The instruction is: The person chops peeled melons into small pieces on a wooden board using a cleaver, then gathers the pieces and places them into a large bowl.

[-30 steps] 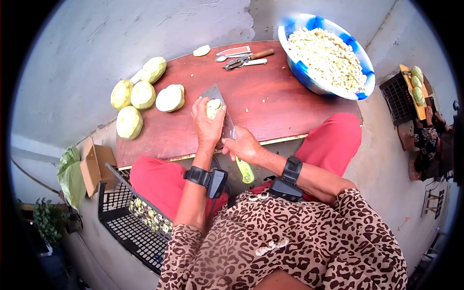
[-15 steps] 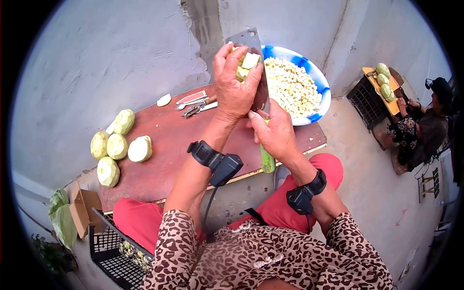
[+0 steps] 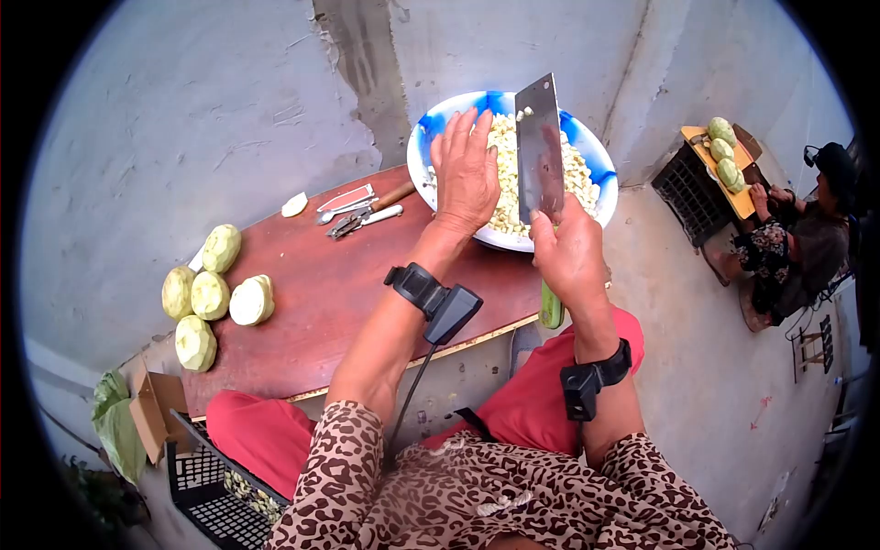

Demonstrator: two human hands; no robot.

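The left hand is open and flat, palm down, fingers straight and slightly fanned, holding nothing. It lies over the near-left side of a heap of pale diced pieces; whether it touches them cannot be told. The right hand is closed tightly around the green handle of a cleaver. The cleaver's broad rectangular steel blade stands upright above the heap, just right of the left hand.

The pieces fill a wide, round bowl, glossy white with a blue rim, sitting at the far right end of the tabletop. The tabletop is a smooth reddish-brown board lying across the person's red-clad knees.

Left of the bowl lie small metal tools, one with a wooden handle, and a pale slice. On the far left edge sit five peeled vegetables, rounded, pale green and matte.

Each wrist wears a black strap with a boxy device. A black plastic crate sits near left on the concrete floor. Far right, another person sits beside a tray of green vegetables.
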